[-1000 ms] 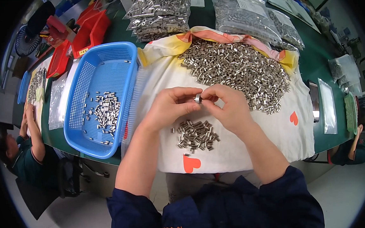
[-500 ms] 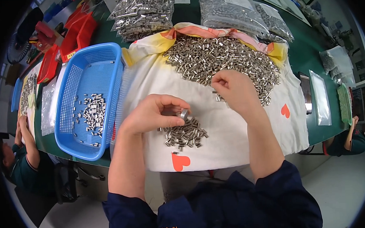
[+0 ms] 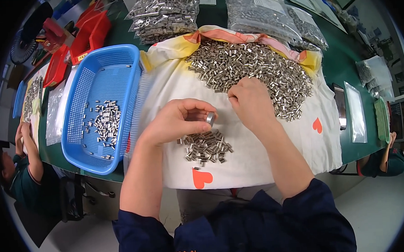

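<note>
My left hand (image 3: pixel 181 121) is closed around a short silver metal ring (image 3: pixel 210 118), pinched between thumb and fingers. Just below it lies a small heap of short metal sleeves (image 3: pixel 207 148) on the white cloth (image 3: pixel 254 157). My right hand (image 3: pixel 252 103) has its fingers bent together at the front edge of the large pile of metal sleeves (image 3: pixel 253 61). Whatever those fingertips may hold is hidden by the hand. The two hands are apart, a short gap between them.
A blue basket (image 3: pixel 68 133) with more sleeves stands left of the cloth. Red bins (image 3: pixel 90 38) are behind it. Filled clear bags (image 3: pixel 164 16) line the back of the green table (image 3: pixel 334 69). A dark flat device (image 3: pixel 339 103) lies at right. People sit at both sides.
My right hand has moved a little left, toward the left hand. The left hand has turned slightly and shifted right with the metal ring. The whole view has shifted slightly.
</note>
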`<state>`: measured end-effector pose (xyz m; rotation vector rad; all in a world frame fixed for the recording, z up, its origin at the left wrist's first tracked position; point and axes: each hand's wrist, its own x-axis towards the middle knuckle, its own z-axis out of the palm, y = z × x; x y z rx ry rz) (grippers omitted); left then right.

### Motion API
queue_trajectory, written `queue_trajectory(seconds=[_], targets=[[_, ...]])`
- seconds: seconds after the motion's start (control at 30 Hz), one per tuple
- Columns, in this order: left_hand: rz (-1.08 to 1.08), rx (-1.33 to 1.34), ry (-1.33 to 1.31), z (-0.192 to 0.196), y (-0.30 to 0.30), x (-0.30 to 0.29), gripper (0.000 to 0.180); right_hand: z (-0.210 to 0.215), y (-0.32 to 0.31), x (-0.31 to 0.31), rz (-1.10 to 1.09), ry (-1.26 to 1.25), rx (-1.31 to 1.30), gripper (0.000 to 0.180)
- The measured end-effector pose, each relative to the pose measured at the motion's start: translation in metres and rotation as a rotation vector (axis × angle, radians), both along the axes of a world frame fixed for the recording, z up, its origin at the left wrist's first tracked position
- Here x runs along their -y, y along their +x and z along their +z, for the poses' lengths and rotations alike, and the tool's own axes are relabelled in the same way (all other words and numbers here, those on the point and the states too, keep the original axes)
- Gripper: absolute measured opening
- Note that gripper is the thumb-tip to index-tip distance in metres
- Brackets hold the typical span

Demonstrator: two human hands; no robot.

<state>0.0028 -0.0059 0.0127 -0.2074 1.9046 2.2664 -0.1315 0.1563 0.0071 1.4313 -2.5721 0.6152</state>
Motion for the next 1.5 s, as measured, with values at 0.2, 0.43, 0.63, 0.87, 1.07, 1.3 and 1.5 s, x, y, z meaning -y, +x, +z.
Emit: queue_trajectory(seconds=[0.2, 0.43, 0.63, 0.87, 1.07, 1.3, 1.5], targets=[[0.179, -0.012, 0.071, -0.007, -0.003, 0.000, 0.033, 0.027, 0.022, 0.004, 0.015, -0.185, 0.661, 0.006], [0.208, -0.081, 0.103, -0.012, -0.006, -0.001, 0.035, 0.017, 0.029, 0.005, 0.151, -0.375, 0.674, 0.008], [0.284, -0.083, -0.025, -0.013, -0.008, -0.009, 0.034, 0.009, 0.035, 0.007, 0.133, -0.327, 0.261, 0.009], [0.231, -0.046, 0.051, -0.005, -0.003, -0.003, 0.034, 0.017, 0.025, 0.004, 0.185, -0.291, 0.682, 0.013], [0.136, 0.005, 0.020, -0.002, 0.000, -0.003, 0.033, 0.003, -0.001, 0.004, 0.023, -0.293, 0.288, 0.013], [0.000, -0.043, -0.144, -0.005, -0.001, -0.005, 0.033, -0.015, 0.008, 0.015, 0.020, -0.153, -0.083, 0.009], [0.032, -0.004, -0.102, -0.006, -0.003, -0.005, 0.033, -0.015, 0.009, 0.014, 0.034, -0.137, -0.110, 0.005]])
